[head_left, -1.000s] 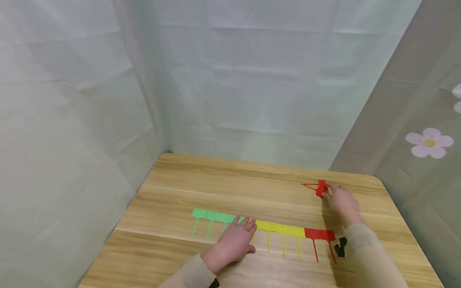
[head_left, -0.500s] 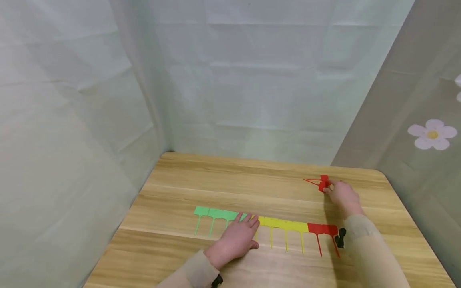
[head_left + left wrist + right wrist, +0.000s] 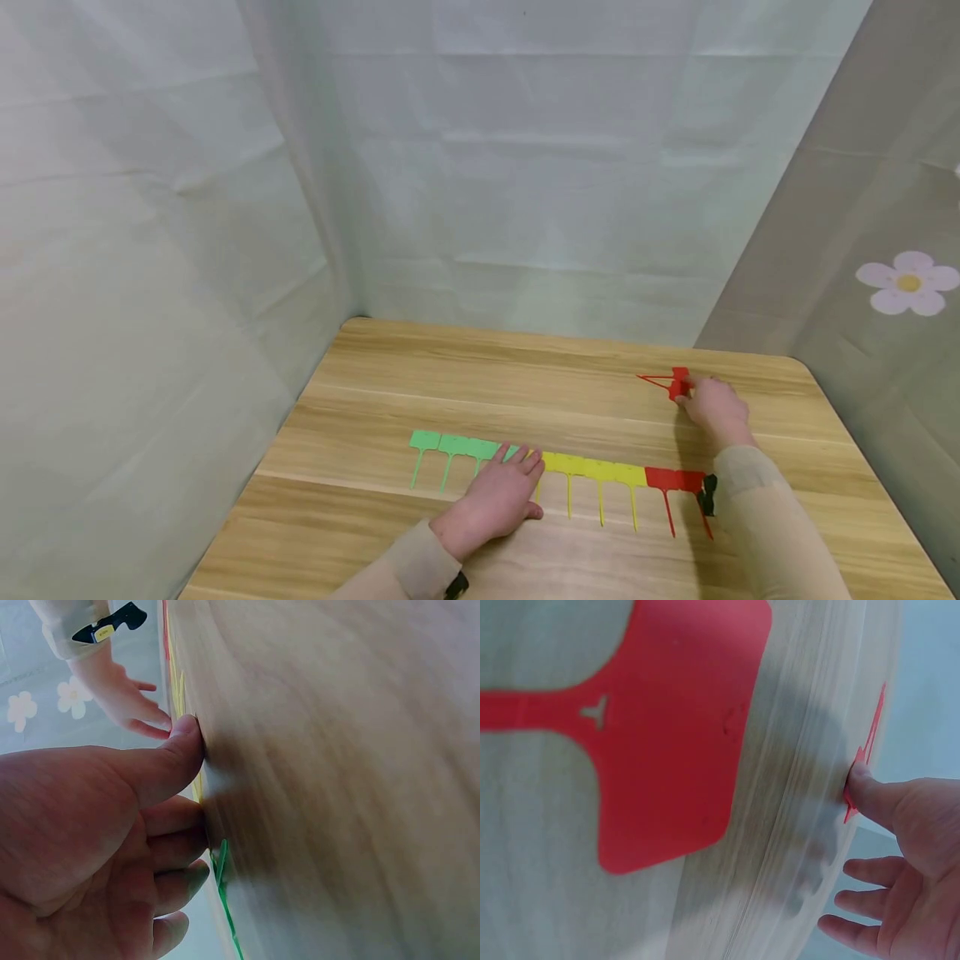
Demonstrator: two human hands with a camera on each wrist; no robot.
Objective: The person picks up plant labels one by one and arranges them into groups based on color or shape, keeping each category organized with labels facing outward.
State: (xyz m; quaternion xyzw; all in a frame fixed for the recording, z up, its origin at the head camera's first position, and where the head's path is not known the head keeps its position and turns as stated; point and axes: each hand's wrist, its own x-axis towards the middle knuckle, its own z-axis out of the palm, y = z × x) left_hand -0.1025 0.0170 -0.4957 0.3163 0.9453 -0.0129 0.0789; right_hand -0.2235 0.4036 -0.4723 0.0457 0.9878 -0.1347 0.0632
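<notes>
Flat plastic tags with long thin tails lie edge to edge in a row: green tags [image 3: 425,440] on the left, yellow tags [image 3: 592,469] in the middle, two red tags [image 3: 660,478] at the right. My left hand [image 3: 491,504] rests with fingers spread across the row where green meets yellow, covering parts of both. Farther back, two more red tags [image 3: 679,374] lie together, tails converging leftward. My right hand [image 3: 717,408] pinches their right side with thumb and index finger. In the right wrist view the thumb [image 3: 870,793] presses on them, other fingers stretched out; a red tag [image 3: 671,742] fills the foreground.
The wooden table [image 3: 420,367] has pale cloth [image 3: 525,192] hanging behind and at the left, and a grey flowered cloth [image 3: 825,250] at the right. A black object at the right wrist [image 3: 708,495] overlaps the row's right end.
The view shifts slightly. Both hands keep their places: the left on the row, the right at the two red tags, whose position on the table looks unchanged.
</notes>
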